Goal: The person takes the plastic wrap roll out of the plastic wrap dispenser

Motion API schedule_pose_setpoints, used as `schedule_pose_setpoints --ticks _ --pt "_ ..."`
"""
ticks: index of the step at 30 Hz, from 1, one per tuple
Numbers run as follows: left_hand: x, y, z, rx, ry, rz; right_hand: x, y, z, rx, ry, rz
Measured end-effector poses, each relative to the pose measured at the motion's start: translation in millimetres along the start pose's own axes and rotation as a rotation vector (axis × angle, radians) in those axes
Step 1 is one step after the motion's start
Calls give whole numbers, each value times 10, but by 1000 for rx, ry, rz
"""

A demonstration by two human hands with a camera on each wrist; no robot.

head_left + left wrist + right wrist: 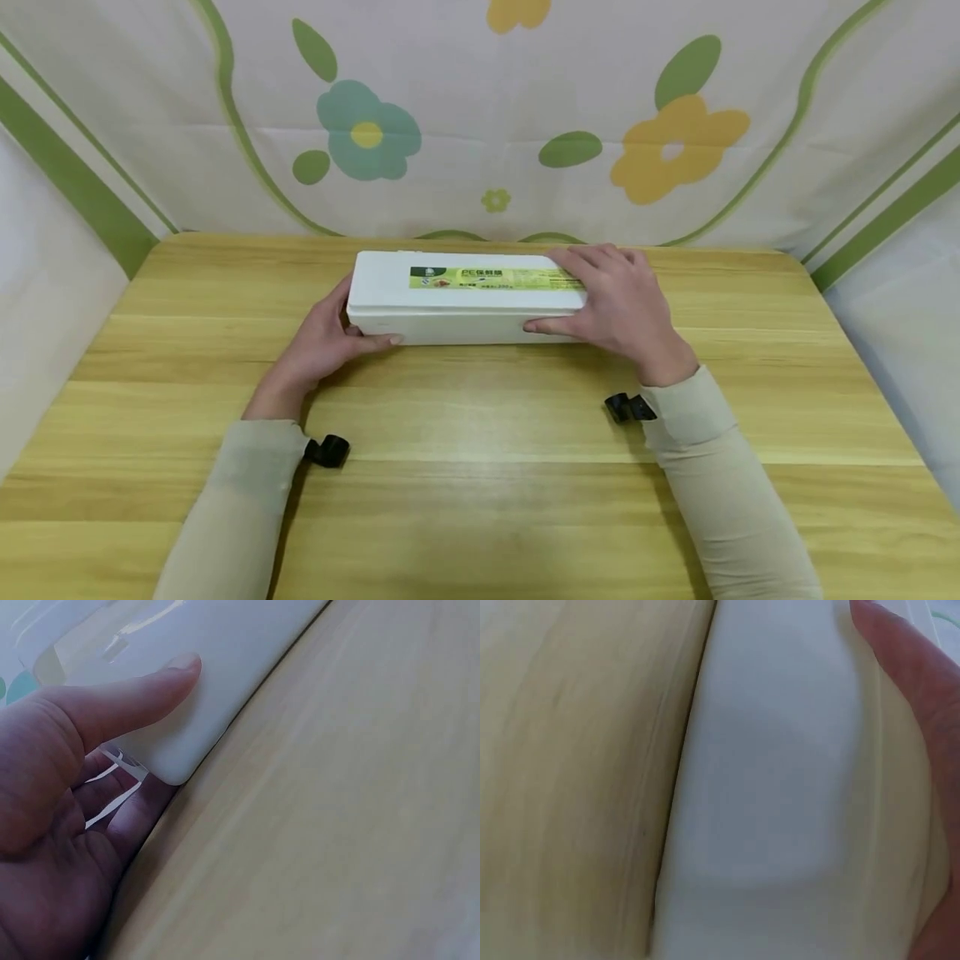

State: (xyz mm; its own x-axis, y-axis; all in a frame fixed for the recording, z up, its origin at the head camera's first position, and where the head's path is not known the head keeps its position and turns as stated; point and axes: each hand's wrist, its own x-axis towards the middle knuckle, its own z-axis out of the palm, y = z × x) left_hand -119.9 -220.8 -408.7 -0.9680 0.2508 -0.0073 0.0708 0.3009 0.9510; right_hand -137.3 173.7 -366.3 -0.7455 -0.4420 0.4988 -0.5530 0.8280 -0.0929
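Observation:
A long white cling film box point(465, 327) lies near the back edge of the table, with a green and yellow label point(480, 280) on its lid. My left hand point(318, 337) holds its left end, thumb on the front wall and the other fingers round the end and behind. In the left wrist view the bottom edge of the box point(240, 667) meets the tabletop. The right hand point(622, 304) grips the box near its right end, fingers over the lid and thumb against the front, hiding part of the label. The lid looks closed.
The wooden table point(480, 500) spreads out in front of the box. Behind it hangs a white flowered curtain point(465, 108). Small black camera mounts stick out at the left cuff point(273, 446) and the right cuff point(690, 408).

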Motion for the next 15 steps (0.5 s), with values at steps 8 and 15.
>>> schedule_pose_setpoints --ticks 8,15 --pt "-12 28 -14 17 7 5 13 -14 -42 61 32 7" --pt "5 76 -24 63 5 1 -10 -10 -94 83 13 5"
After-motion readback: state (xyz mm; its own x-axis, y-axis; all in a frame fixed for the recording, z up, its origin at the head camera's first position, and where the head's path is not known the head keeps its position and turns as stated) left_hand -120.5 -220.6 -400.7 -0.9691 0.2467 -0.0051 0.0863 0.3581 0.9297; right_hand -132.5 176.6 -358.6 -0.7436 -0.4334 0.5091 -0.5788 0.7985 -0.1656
